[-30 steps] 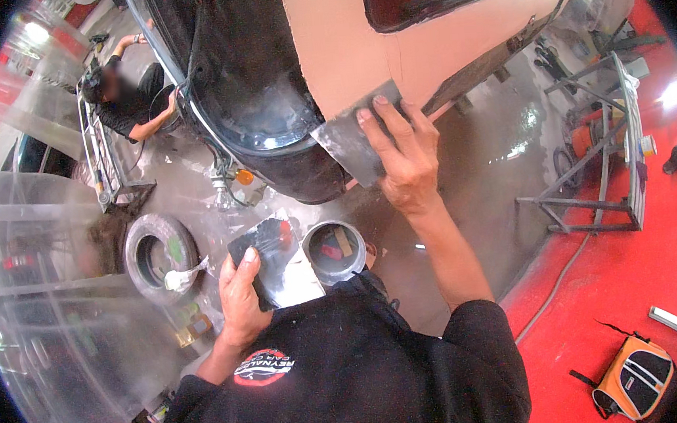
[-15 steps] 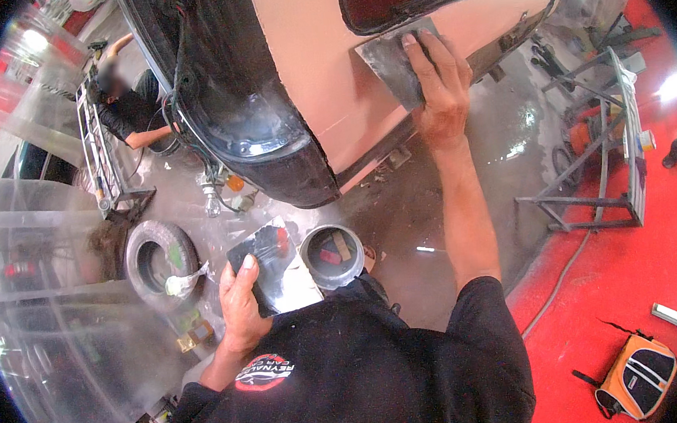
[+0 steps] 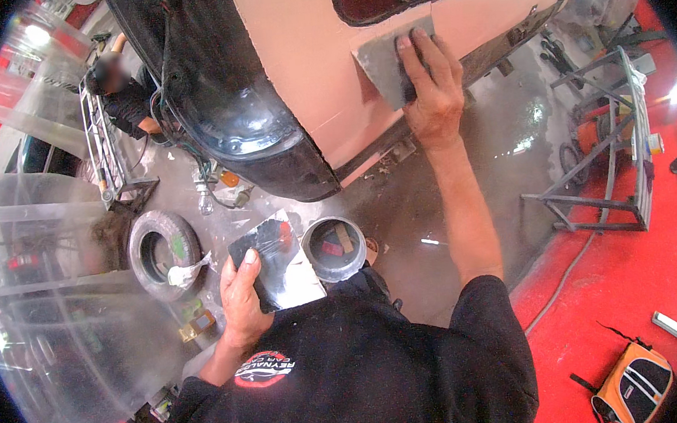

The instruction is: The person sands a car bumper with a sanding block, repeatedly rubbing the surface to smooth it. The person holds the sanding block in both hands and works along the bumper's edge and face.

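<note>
In my right hand (image 3: 433,85) is a wide grey filler spreader (image 3: 382,63), its blade against the pinkish filler-coated car panel (image 3: 307,71). My fingers lie over its back edge. Low on the left, my left hand (image 3: 244,300) grips a flat metal mixing plate (image 3: 283,263), with the thumb on top. The plate's surface looks shiny and carries a small reddish patch. Right beside the plate stands a round grey container (image 3: 308,253) with a few small blocks inside. Above it the black rear end (image 3: 226,101) of the car curves, with loose wiring along its left side.
A tire (image 3: 142,263) lies on the floor at left, a whitish crumpled scrap on it. Another person (image 3: 125,101) crouches by a metal rack (image 3: 102,142) at upper left. A metal frame stand (image 3: 592,203) stands right; an orange-black bag (image 3: 631,387) lies on the red floor.
My right hand and the spreader have shifted slightly left on the panel. The view has moved a little, and the other person's arm has drawn in.
</note>
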Available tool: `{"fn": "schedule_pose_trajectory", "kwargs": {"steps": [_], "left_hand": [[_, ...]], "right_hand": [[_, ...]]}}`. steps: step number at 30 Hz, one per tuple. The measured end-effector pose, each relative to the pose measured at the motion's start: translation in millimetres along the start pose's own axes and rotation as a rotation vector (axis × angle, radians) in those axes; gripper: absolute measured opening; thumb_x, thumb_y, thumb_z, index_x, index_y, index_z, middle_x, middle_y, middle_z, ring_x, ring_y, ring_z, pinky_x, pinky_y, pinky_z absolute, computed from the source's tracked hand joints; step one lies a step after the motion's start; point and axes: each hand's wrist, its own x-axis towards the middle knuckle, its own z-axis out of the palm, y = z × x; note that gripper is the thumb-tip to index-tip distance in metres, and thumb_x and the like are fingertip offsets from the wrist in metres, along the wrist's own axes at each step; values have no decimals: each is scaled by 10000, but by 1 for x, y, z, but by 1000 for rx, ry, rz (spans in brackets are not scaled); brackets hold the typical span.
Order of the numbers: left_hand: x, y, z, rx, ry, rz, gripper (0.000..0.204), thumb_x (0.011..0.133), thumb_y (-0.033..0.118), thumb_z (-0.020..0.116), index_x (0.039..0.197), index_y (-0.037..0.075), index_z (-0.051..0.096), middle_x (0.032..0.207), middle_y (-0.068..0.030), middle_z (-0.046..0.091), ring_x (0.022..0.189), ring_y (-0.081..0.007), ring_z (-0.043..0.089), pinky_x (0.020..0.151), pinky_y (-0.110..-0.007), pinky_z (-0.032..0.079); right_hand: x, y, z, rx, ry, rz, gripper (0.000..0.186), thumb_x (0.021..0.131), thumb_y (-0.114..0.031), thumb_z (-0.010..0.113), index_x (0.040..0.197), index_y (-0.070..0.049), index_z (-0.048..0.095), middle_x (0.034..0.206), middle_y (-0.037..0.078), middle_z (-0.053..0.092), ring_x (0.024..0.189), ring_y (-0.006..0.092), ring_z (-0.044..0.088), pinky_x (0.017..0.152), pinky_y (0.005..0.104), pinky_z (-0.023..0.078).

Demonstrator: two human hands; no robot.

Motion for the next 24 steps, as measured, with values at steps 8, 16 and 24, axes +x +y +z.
{"fn": "schedule_pose_trajectory", "kwargs": {"steps": [8, 16, 24], "left_hand": [[0, -1, 3, 0, -29, 25, 311, 1006, 170, 500, 1277, 24, 547, 1184, -104, 656, 1040, -204, 665, 874, -343, 552], [1, 1, -3, 42, -60, -11, 346, 1006, 176, 498, 1286, -26, 530, 1203, -146, 649, 1048, -239, 665, 896, -378, 553], [0, 0, 1, -42, -56, -15, 340, 1005, 174, 498, 1282, -19, 532, 1190, -139, 652, 1041, -235, 668, 887, -379, 557]], "right_hand": [[-50, -7, -7, 6, -92, 33, 501, 771, -7, 644, 1257, -120, 679, 1338, 110, 599, 1232, 359, 537, 1041, 454, 431], [1, -20, -25, 17, -46, -19, 550, 747, -72, 657, 1290, -160, 653, 1358, 69, 580, 1224, 349, 517, 1018, 450, 402], [30, -31, -9, 2, -12, -24, 448, 813, -89, 653, 1260, -114, 677, 1299, 104, 621, 1203, 344, 552, 1012, 429, 403]]}}
